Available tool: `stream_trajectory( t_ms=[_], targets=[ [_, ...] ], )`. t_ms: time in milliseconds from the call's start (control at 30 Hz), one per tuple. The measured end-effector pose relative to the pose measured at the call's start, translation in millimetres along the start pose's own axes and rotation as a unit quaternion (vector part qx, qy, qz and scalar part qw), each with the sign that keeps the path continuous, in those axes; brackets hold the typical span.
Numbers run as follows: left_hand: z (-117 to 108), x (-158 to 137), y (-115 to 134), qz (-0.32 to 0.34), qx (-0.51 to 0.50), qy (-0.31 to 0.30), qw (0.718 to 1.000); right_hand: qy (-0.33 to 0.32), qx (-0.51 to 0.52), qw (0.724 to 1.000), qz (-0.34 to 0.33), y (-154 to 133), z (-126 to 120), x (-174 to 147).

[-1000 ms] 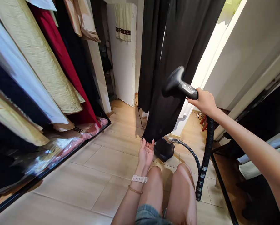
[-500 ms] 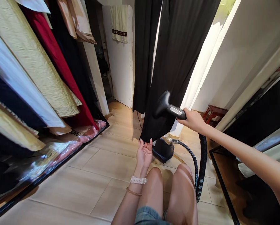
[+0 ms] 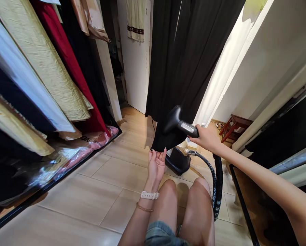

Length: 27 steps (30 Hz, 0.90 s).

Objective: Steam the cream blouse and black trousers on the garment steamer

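Black cloth (image 3: 194,68): hangs mid-view, long axis running top to bottom, lower end slanting toward the left hand (image 3: 156,166). Left grip pinches the hem between thumb and fingers; this hand is the nearer to the cloth's bottom edge.

Steamer head (image 3: 172,119): above and to the right of that pinch, in front of the lower cloth – touching or just clear, cannot tell. Its handle (image 3: 189,128) lies across the cloth, sloping down rightward into the right hand (image 3: 206,137), grip wrapped around the handle end.

Outward: ribbed hose (image 3: 209,164) bends from a metal fitting at the steamer base (image 3: 178,162), which sits on the floor (image 3: 112,171) just beside the left hand.

Writing: handle plate, no legible brand. Clear plastic bag (image 3: 73,153) under the hanging clothes (image 3: 47,65) – dark letters, perhaps N and O, rest unreadable
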<state>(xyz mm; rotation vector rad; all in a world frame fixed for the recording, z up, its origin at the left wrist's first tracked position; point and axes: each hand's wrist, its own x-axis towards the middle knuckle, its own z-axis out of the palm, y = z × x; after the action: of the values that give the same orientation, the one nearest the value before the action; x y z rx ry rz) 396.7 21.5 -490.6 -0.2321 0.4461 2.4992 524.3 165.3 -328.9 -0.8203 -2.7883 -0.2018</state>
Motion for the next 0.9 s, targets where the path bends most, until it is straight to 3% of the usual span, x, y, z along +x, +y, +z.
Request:
stream_trajectory(
  t_ms=[267,467,567,633,733,900],
  targets=[
    [-6.5,3.6,-3.2,0.036,0.023,-0.006,0.999,-0.007,0.017,1.0,0.016,-2.7,-4.9,3.4],
    [-3.4,0.1,-4.2,0.052,0.026,0.002,0.998,0.097,0.027,0.992,0.075,13.3,-36.1,37.0],
    [-1.7,-5.1,-1.7,0.056,0.032,0.035,0.997,0.146,0.049,0.982,0.108,24.1,-52.0,54.8],
    [-7.9,-6.9,-0.3,0.04,0.032,0.083,0.995,0.203,0.073,0.967,0.132,31.7,-62.9,63.1],
    [-29.4,-3.9,-2.3,-0.042,0.029,0.163,0.985,0.309,0.134,0.928,0.158,44.7,-80.5,66.2],
    [-60.2,8.5,-16.5,-0.117,0.049,0.185,0.975,0.427,0.242,0.856,0.165,72.3,-105.7,44.6]
  ],
)
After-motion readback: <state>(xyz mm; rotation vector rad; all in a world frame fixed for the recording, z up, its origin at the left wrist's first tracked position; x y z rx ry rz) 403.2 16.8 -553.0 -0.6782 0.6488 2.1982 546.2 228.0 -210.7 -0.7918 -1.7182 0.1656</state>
